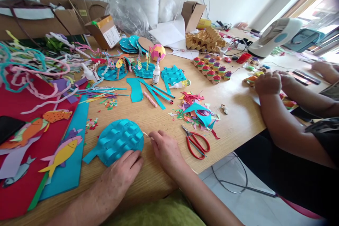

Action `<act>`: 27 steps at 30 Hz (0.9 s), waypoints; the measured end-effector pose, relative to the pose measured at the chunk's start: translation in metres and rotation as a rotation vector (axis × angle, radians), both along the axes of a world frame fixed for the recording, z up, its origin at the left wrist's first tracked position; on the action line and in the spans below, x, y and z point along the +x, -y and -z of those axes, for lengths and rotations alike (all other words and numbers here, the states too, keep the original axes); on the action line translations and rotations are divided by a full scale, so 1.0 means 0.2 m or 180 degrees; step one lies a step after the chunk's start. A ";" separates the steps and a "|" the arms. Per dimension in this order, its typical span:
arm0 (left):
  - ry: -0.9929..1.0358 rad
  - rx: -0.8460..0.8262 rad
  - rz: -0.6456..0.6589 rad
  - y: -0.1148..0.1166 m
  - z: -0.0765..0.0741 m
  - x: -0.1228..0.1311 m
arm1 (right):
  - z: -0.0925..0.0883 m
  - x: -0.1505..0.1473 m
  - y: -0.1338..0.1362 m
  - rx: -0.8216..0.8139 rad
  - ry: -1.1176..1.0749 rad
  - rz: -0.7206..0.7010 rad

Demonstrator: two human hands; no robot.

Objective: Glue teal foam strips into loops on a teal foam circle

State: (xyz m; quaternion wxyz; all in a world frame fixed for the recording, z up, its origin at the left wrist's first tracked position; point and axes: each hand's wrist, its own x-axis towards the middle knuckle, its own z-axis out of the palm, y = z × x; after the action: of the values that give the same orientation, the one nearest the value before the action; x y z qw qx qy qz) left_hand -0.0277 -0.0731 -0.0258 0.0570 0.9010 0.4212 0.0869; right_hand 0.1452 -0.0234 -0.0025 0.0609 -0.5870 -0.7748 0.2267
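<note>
A round blue disc with wavy paper strips (120, 141) lies on the table in front of me, one loose strip sticking out at its left. My left hand (124, 167) grips the disc's near right edge, fingers together on top and thumb hidden. Just right of the disc, my right hand (165, 148) pinches a thin pale stick (145, 134), whose tip points at the disc's rim. Red-handled scissors (196, 143) rest partly open to the right of my right hand. Beyond them is a heap of coloured paper scraps (198, 111).
Farther back are blue strips (136, 90), a white glue bottle (156, 74), finished blue discs (112, 71) and an egg tray with painted pieces (212, 70). Paper fish (62, 152) lie on coloured sheets at left. At right, another person's hands (268, 84) work near a fan (275, 37).
</note>
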 end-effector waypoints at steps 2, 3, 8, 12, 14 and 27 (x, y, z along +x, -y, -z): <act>-0.0015 -0.0061 0.0079 -0.01 -0.03 0.00 | 0.02 -0.02 -0.02 0.0032 0.0065 -0.0083; -0.0022 -0.0046 0.0105 -0.01 -0.04 0.00 | 0.03 -0.03 -0.02 0.0050 0.0103 -0.0118; -0.0024 0.0141 0.0152 -0.02 -0.04 0.00 | 0.06 -0.06 -0.03 0.0057 0.0369 -0.0271; -0.0003 0.0126 0.0141 -0.01 -0.04 -0.01 | 0.06 -0.06 -0.04 0.0005 0.0400 -0.0268; 0.0015 0.0031 0.0078 -0.01 -0.03 0.00 | 0.04 -0.06 -0.05 -0.0059 0.0253 -0.0208; 0.0203 0.0262 -0.0086 0.04 0.10 -0.02 | -0.01 0.01 0.07 -0.0010 -0.0182 -0.0146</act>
State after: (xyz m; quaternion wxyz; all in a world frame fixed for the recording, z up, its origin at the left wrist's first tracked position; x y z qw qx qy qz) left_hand -0.0324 -0.0809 -0.0449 0.0320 0.8935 0.4275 0.1336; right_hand 0.1469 -0.0370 -0.0002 0.0769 -0.5625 -0.7856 0.2460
